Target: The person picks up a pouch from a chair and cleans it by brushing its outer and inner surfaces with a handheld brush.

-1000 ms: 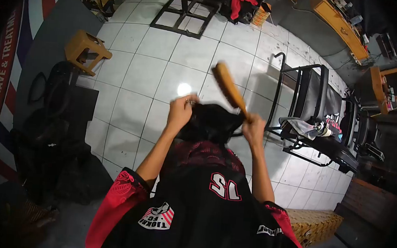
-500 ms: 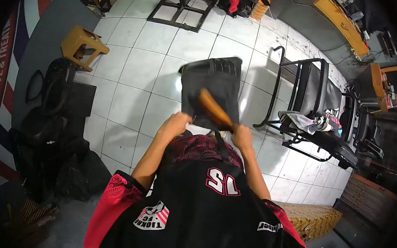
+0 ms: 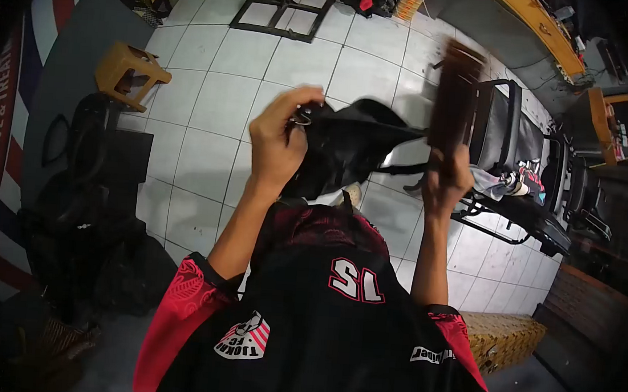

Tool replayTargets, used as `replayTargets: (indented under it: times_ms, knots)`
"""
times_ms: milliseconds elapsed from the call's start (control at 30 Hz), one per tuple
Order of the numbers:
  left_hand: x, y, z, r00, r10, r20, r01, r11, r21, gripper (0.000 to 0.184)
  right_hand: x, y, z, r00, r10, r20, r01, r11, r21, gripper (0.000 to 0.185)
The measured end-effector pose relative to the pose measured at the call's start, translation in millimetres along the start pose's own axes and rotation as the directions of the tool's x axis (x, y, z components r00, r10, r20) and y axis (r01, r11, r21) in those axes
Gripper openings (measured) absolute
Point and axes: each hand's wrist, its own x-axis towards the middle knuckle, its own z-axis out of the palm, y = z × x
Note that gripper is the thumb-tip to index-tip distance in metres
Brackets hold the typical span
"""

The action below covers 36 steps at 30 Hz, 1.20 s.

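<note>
My left hand (image 3: 281, 139) is closed around the left edge of a black apron-like cloth (image 3: 343, 147), and a metal ring shows by its fingers. The cloth hangs folded in front of my waist, one corner stretched out to the right with a dark strap below. On the right, my right hand (image 3: 448, 178) grips the handle of a wooden brush (image 3: 455, 96), which is raised upright and blurred by motion.
Black metal-framed chairs (image 3: 497, 129) stand at the right, with a grey cloth (image 3: 491, 183) on one. An orange stool (image 3: 130, 75) is at the left, a black metal base (image 3: 283, 8) farther off, and a patterned box (image 3: 504, 342) at lower right.
The brush has swung up and right, away from the black cloth. My left hand has risen with the cloth's edge, and the cloth, spread flat before, is now bunched and folded.
</note>
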Motion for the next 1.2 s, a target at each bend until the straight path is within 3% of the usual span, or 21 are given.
replayTargets:
  times_ms: [33,100,167,233,267,300,333,467,567,633,700,733,767,833,900,967,1000,1033,1100,1167,1200]
  knots:
    - [8,13,-5,0.989,0.138,-0.044,-0.136,0.989,0.055,0.040,4,-5,-5,0.987,-0.153,-0.057,0.154,0.988,0.018,0.022]
    - [4,14,-4,0.978,0.200,-0.056,-0.199,0.979,0.036,0.044,5,-31,-2,0.989,-0.143,-0.035,0.138,0.985,-0.104,0.029]
    - [-13,-3,9,0.943,0.297,-0.150,-0.274,0.949,0.154,0.049,-27,14,12,0.987,0.014,0.161,-0.021,0.999,0.042,0.030]
    - [-48,-41,18,0.960,0.208,0.186,-0.257,0.918,0.300,0.047,-73,20,38,0.961,0.153,0.229,-0.151,0.988,-0.027,0.028]
    - [-76,-73,17,0.899,-0.046,0.435,-0.111,0.938,0.329,0.045,-100,38,48,0.863,0.271,0.426,-0.222,0.961,-0.163,0.027]
    - [-102,-105,13,0.663,-0.306,0.683,0.083,0.937,0.339,0.039,-123,57,57,0.712,0.393,0.582,-0.256,0.917,-0.306,0.026]
    - [-116,-110,4,0.368,-0.518,0.772,0.091,0.847,0.524,0.035,-140,68,56,0.640,0.406,0.653,-0.204,0.908,-0.365,0.025]
    - [-130,-120,-17,0.272,-0.472,0.839,0.138,0.882,0.451,0.035,-171,82,49,0.464,0.435,0.772,-0.165,0.898,-0.407,0.023]
    - [-130,-131,-20,0.206,-0.451,0.868,0.219,0.886,0.409,0.031,-129,50,39,0.531,0.455,0.715,-0.295,0.890,-0.347,0.020]
    - [-118,-133,-16,0.061,-0.384,0.921,0.221,0.905,0.363,0.027,-108,38,35,0.548,0.447,0.707,-0.406,0.881,-0.242,0.018]
    - [-118,-121,0,0.056,-0.426,0.903,0.222,0.887,0.405,0.031,-82,18,31,0.503,0.496,0.708,-0.580,0.801,-0.149,0.018]
    - [-124,-110,12,0.450,-0.328,0.830,0.081,0.941,0.328,0.030,-72,10,30,0.504,0.503,0.702,-0.586,0.796,-0.150,0.018]
    - [-126,-102,23,0.758,-0.131,0.639,-0.086,0.951,0.297,0.029,-64,2,29,0.495,0.481,0.724,-0.595,0.795,-0.121,0.018]
    - [-122,-94,43,0.712,-0.144,0.687,-0.045,0.967,0.250,0.028,-52,-9,28,0.492,0.465,0.736,-0.608,0.789,-0.092,0.018]
    - [-109,-87,54,0.668,-0.141,0.731,-0.010,0.980,0.198,0.027,-41,-15,27,0.589,0.423,0.688,-0.583,0.813,-0.001,0.019]
    - [-86,-69,58,0.471,-0.320,0.822,0.159,0.948,0.277,0.022,-30,-13,25,0.655,0.430,0.622,-0.534,0.845,-0.022,0.019]
    - [-77,-62,59,0.500,-0.180,0.847,0.171,0.979,0.107,0.016,-25,-13,23,0.749,0.392,0.534,-0.464,0.886,0.001,0.022]
    - [-73,-61,65,0.532,-0.209,0.820,0.242,0.966,0.090,0.013,-21,-11,21,0.829,0.343,0.441,-0.390,0.921,0.015,0.024]
    - [-52,-44,72,0.603,-0.193,0.774,0.239,0.969,0.055,0.015,-20,8,22,0.788,0.411,0.459,-0.422,0.903,-0.083,0.031]
    - [-29,-25,74,0.696,-0.110,0.710,0.225,0.972,-0.069,0.013,-20,21,25,0.920,0.297,0.255,-0.348,0.918,0.188,0.031]
    - [-17,-13,71,0.693,-0.122,0.710,0.232,0.971,-0.060,0.012,-19,24,21,0.894,0.343,0.288,-0.407,0.890,0.203,0.032]
